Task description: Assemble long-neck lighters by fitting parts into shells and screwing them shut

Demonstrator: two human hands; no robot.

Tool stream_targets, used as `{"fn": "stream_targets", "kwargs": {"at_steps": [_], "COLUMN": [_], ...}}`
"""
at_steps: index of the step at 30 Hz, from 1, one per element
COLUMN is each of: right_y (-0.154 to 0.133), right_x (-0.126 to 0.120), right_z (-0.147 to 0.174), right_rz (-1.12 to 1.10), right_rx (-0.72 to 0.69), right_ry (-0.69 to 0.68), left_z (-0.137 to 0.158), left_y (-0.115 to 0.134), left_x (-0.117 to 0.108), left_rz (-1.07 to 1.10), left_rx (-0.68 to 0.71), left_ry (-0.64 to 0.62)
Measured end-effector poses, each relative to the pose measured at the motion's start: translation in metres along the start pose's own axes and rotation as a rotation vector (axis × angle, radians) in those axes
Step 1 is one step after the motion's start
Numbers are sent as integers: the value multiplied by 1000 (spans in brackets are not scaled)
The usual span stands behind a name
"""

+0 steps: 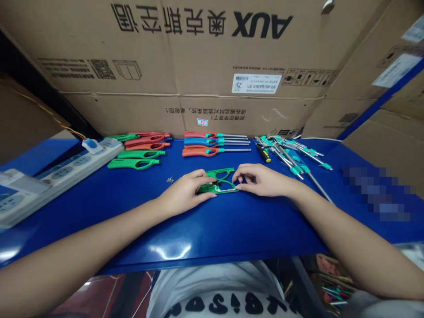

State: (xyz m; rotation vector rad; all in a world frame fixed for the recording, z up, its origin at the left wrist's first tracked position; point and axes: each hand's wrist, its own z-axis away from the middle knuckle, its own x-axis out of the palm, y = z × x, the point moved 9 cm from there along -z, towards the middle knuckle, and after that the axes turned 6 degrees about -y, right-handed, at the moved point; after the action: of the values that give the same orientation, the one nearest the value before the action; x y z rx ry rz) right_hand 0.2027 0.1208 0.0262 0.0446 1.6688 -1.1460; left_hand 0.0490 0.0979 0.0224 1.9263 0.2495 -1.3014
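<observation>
In the head view, my left hand (185, 192) grips the rear of an opened green lighter handle half (225, 191), thumb below and fingers above. A thin white wire (217, 189) runs inside this half, and a dark part lies near my left fingertips. Just behind it is another green handle half (221, 172), flat on the blue table and partly covered by my left fingers. My right hand (260, 180) is closed at the front end of the near half, fingertips touching its tip with the fingers curled. Small metal bits (170, 179) lie left of my left hand.
Green and red handles (134, 164) are stacked at the back left; assembled lighters (200, 152) lie mid-back. To the right are a yellow-black screwdriver (264, 153) and a pile of metal lighter tubes (291, 154). A power strip (66, 176) runs along the left. A cardboard wall (149, 106) closes the back.
</observation>
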Motion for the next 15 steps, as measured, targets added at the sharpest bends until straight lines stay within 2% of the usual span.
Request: {"fn": "stream_targets", "kwargs": {"at_steps": [2, 5, 9, 15], "right_y": [-10, -22, -28, -25], "right_x": [2, 14, 28, 27], "right_z": [0, -3, -5, -7], "right_rz": [16, 97, 250, 206], "right_rx": [-76, -111, -49, 30], "right_ry": [61, 97, 59, 40], "left_z": [1, 2, 3, 3], "left_y": [1, 4, 7, 7], "left_x": [-1, -1, -1, -1], "left_rz": [-3, -7, -38, -62], "left_rx": [9, 19, 24, 1], "left_ry": [12, 24, 26, 18]}}
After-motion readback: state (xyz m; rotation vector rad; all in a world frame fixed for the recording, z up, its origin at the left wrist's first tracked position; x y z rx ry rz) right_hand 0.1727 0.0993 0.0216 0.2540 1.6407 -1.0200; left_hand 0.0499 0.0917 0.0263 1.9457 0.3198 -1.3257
